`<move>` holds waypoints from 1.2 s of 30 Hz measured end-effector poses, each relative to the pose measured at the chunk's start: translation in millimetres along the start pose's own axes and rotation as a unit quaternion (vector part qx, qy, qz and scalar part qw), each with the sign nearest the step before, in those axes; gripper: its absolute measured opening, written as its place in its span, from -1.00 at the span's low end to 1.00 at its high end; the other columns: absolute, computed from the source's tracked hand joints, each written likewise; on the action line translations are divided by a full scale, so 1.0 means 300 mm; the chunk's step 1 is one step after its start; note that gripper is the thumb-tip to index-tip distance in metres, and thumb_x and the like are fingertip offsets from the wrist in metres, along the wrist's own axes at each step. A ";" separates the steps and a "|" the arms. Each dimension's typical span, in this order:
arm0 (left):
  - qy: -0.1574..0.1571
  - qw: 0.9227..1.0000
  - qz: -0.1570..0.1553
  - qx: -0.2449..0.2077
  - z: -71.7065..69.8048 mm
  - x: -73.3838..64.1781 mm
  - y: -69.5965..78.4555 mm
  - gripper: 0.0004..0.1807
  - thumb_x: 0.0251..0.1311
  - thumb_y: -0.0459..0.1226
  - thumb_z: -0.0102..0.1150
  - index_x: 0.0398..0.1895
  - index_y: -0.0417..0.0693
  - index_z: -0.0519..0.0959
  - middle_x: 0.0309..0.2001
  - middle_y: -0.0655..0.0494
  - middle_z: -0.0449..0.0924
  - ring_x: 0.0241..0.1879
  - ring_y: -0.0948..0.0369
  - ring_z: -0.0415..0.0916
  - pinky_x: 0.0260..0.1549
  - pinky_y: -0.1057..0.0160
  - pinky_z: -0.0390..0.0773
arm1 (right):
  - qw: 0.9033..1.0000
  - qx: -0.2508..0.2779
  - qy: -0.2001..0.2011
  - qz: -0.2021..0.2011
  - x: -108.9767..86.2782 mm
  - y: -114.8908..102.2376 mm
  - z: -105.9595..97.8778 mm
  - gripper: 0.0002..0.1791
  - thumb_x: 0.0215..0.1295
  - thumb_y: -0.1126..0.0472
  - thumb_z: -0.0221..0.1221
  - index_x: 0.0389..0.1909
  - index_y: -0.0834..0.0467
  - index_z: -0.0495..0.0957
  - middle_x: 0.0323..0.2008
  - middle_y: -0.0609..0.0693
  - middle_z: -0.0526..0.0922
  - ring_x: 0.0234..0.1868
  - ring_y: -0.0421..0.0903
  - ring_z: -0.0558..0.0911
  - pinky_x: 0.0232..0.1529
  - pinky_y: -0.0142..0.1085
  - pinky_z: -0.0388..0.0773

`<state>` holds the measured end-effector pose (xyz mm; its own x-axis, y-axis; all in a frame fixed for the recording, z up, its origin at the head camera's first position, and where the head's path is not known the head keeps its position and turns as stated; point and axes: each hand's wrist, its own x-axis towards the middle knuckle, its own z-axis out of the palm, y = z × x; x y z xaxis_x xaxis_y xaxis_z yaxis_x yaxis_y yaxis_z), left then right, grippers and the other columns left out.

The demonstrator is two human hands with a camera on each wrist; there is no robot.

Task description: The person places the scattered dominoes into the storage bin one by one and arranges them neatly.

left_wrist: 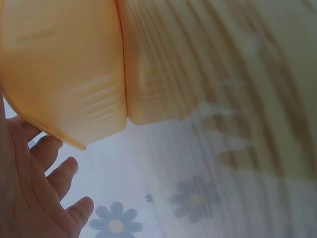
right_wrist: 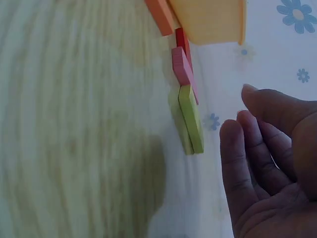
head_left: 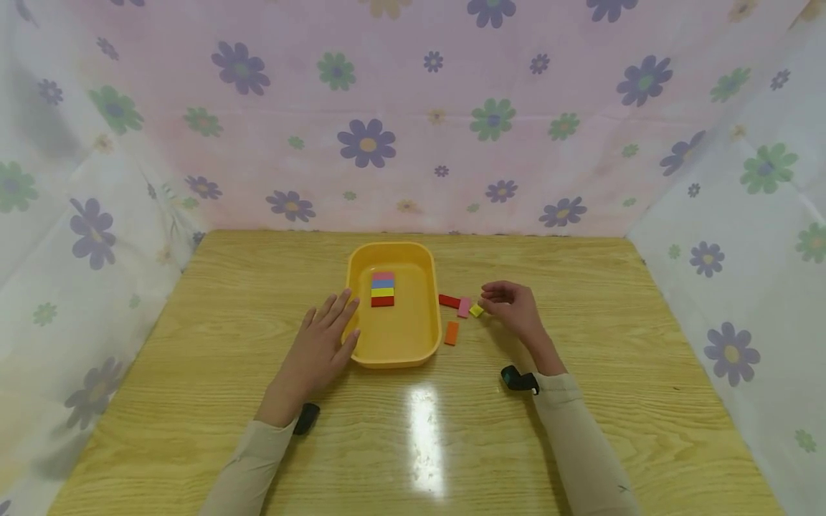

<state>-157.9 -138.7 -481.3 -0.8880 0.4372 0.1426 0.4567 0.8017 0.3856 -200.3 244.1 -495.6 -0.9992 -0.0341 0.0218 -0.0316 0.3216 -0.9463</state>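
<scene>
My left hand (head_left: 319, 344) rests on the left rim of a yellow plastic tray (head_left: 400, 337), its fingers spread and fairly straight. Inside the tray, pink (head_left: 383, 276), blue (head_left: 383, 284), yellow (head_left: 383, 292) and red (head_left: 383, 302) blocks lie side by side in a column. Right of the tray, my right hand (head_left: 516, 312) hovers by a loose yellow block (right_wrist: 192, 119). In the right wrist view its thumb and fingertips stand apart with nothing between them. A pink block (right_wrist: 182, 67) and a red block (head_left: 449, 301) lie end to end beyond the yellow one.
An orange block (head_left: 452, 333) lies on the wooden table (head_left: 258, 272) close to the tray's right side. Flower-printed cloth (head_left: 426, 93) encloses the table at the back and both sides. Black wrist cameras sit at both cuffs.
</scene>
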 end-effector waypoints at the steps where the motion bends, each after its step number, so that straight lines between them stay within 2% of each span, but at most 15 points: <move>1: -0.001 1.000 0.000 -0.001 -0.002 0.000 -0.001 -0.35 0.56 -0.05 -0.07 0.60 -0.08 0.16 0.63 -0.01 -0.02 0.60 -0.09 -0.06 0.48 -0.34 -0.06 | 1.000 -0.009 -0.005 -0.003 -0.004 0.007 -0.004 -0.63 0.30 0.41 0.31 0.10 0.47 0.58 -0.01 0.40 0.66 -0.08 0.07 0.69 -0.17 -0.50 0.62; 4: 0.001 1.000 0.004 -0.003 -0.002 0.000 -0.006 -0.35 0.56 -0.05 -0.08 0.60 -0.08 0.17 0.63 0.00 -0.02 0.60 -0.10 -0.05 0.48 -0.34 -0.06 | 0.999 -0.046 -0.015 -0.016 -0.014 0.021 -0.012 -0.61 0.25 0.46 0.31 0.11 0.41 0.60 0.01 0.35 0.68 0.00 0.20 0.66 -0.11 -0.46 0.63; 8: 0.001 1.000 0.008 -0.007 0.002 -0.001 -0.013 -0.35 0.55 -0.05 -0.07 0.60 -0.07 0.18 0.63 0.00 -0.02 0.60 -0.10 -0.05 0.48 -0.34 -0.06 | 0.995 -0.081 -0.033 -0.038 -0.018 0.025 -0.018 -0.58 0.22 0.54 0.28 0.14 0.40 0.59 0.05 0.33 0.67 0.07 0.24 0.63 0.02 -0.15 0.69; 11: 0.003 1.000 0.008 -0.007 0.006 0.000 -0.018 -0.35 0.55 -0.05 -0.07 0.60 -0.06 0.18 0.63 0.00 -0.02 0.60 -0.09 -0.05 0.48 -0.34 -0.06 | 0.994 -0.088 -0.052 -0.048 -0.012 0.021 -0.018 -0.56 0.23 0.55 0.26 0.16 0.41 0.58 0.11 0.34 0.64 0.15 0.26 0.59 0.13 0.08 0.61; 13: 0.003 1.000 0.008 -0.008 0.009 0.001 -0.022 -0.35 0.55 -0.04 -0.08 0.60 -0.05 0.17 0.64 0.01 -0.02 0.60 -0.09 -0.06 0.48 -0.34 -0.07 | 0.992 -0.093 -0.069 -0.050 -0.005 0.018 -0.018 -0.53 0.22 0.56 0.25 0.19 0.41 0.56 0.15 0.35 0.61 0.21 0.28 0.56 0.19 0.14 0.55; 19: 0.001 1.000 0.008 -0.011 0.014 0.002 -0.026 -0.35 0.56 -0.04 -0.08 0.61 -0.05 0.15 0.64 0.01 -0.04 0.61 -0.09 -0.08 0.48 -0.34 -0.08 | 0.982 -0.142 -0.109 -0.061 0.016 0.017 -0.019 -0.54 0.20 0.59 0.21 0.17 0.44 0.57 0.15 0.37 0.62 0.20 0.30 0.58 0.22 0.14 0.53; 24: -0.001 1.000 0.006 -0.013 0.014 0.000 -0.024 -0.34 0.56 -0.05 -0.07 0.61 -0.06 0.13 0.64 0.01 -0.05 0.61 -0.09 -0.09 0.48 -0.34 -0.08 | 0.974 -0.181 -0.119 -0.064 0.018 0.013 -0.027 -0.63 0.22 0.54 0.26 0.07 0.41 0.63 0.08 0.33 0.67 0.13 0.27 0.63 0.16 0.11 0.59; 30: 0.000 1.000 0.005 -0.017 0.010 -0.003 -0.019 -0.34 0.57 -0.06 -0.09 0.61 -0.07 0.13 0.64 0.00 -0.04 0.61 -0.10 -0.08 0.48 -0.34 -0.08 | 0.965 -0.223 -0.125 -0.054 0.011 0.008 -0.042 -0.68 0.23 0.44 0.34 0.02 0.38 0.66 -0.01 0.27 0.71 -0.02 0.17 0.65 0.05 0.05 0.62; 36: 0.005 1.000 0.007 -0.023 0.008 -0.004 -0.015 -0.36 0.57 -0.09 -0.09 0.61 -0.10 0.14 0.63 -0.03 -0.01 0.60 -0.12 -0.05 0.47 -0.35 -0.06 | 0.959 -0.241 -0.148 -0.037 0.003 -0.005 -0.054 -0.77 0.30 0.40 0.31 -0.05 0.38 0.66 -0.07 0.26 0.69 -0.10 0.11 0.66 0.03 0.01 0.61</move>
<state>-158.7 -141.9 -485.4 -0.8817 0.4446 0.1578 0.4671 0.7757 0.4243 -201.7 258.8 -488.8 -0.9449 -0.3183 -0.0762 -0.1821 0.7047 -0.6857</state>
